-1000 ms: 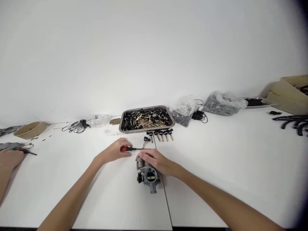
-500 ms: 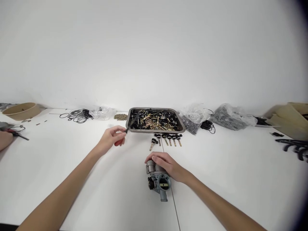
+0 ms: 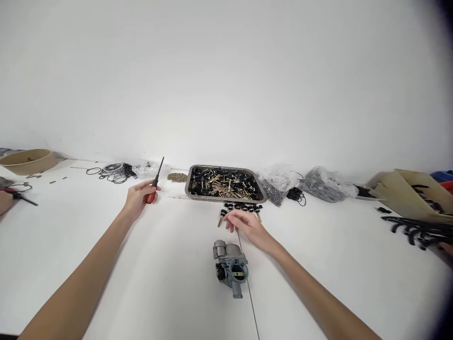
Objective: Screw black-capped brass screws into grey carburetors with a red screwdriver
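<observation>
My left hand (image 3: 138,198) is closed around a screwdriver (image 3: 150,194) with a red handle, its dark shaft pointing up. A grey metal carburetor (image 3: 231,269) stands on the table below my right hand, apart from it. My right hand (image 3: 247,226) hangs over the row of small brass-stemmed parts with black tops (image 3: 244,207) and partly hides them. Its fingers are apart and slightly bent, holding nothing that I can see. Just left of the fingertips lies one such part (image 3: 222,217). Behind the row is a metal tray (image 3: 226,198) full of similar parts.
Left of the tray are a pile of small brass pieces (image 3: 177,177) and black rings (image 3: 118,172). Plastic bags of parts (image 3: 325,184) lie to its right. Black levers (image 3: 417,229) and a beige bin (image 3: 406,189) are far right. Another person's hand (image 3: 5,202) shows at the left edge.
My right hand has let go of the carburetor and moved up to the row of small parts. My left hand has drawn left with the screwdriver, which now stands more upright.
</observation>
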`<state>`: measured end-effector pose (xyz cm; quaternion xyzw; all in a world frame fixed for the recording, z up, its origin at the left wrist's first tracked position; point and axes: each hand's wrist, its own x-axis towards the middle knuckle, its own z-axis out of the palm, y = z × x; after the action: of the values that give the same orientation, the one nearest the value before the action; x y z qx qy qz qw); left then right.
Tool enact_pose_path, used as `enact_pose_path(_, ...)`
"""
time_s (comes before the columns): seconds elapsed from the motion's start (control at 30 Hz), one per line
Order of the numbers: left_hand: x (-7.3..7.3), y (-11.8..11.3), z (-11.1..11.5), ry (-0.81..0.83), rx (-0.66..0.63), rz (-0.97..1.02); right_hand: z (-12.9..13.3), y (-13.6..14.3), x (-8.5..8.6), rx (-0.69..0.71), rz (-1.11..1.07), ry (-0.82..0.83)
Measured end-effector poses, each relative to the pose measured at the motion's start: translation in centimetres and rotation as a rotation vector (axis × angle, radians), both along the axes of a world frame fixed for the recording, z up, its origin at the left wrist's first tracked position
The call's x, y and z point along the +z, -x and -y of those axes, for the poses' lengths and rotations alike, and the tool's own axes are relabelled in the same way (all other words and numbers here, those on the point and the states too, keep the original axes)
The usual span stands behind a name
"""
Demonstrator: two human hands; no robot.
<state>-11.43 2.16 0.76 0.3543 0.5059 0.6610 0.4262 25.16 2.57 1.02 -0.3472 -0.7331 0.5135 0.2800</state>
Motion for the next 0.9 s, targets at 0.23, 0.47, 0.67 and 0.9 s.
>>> enact_pose_path(0.23, -2.2, -0.1, -0.7, 0.012, 0.0, 0.022, -4.6, -0.2, 5.3, -0.053, 0.091, -0.118)
enact_pose_path(0.47, -2.0, 0.1, -0.7, 0.028, -0.023, 0.007, -9.0, 4.9, 8.6, 0.064, 0.394, -0.369)
enact_pose_path(0.67, -2.3, 0.3, -0.9, 0.042, -0.039, -0.003, -12.2, 10.4, 3.8, 0.177, 0.495, -0.406)
enact_pose_path(0.9, -2.3, 0.3, -1.1, 0.058, -0.041, -0.009, -14.1, 10.8, 1.0, 0.228, 0.536, -0.49)
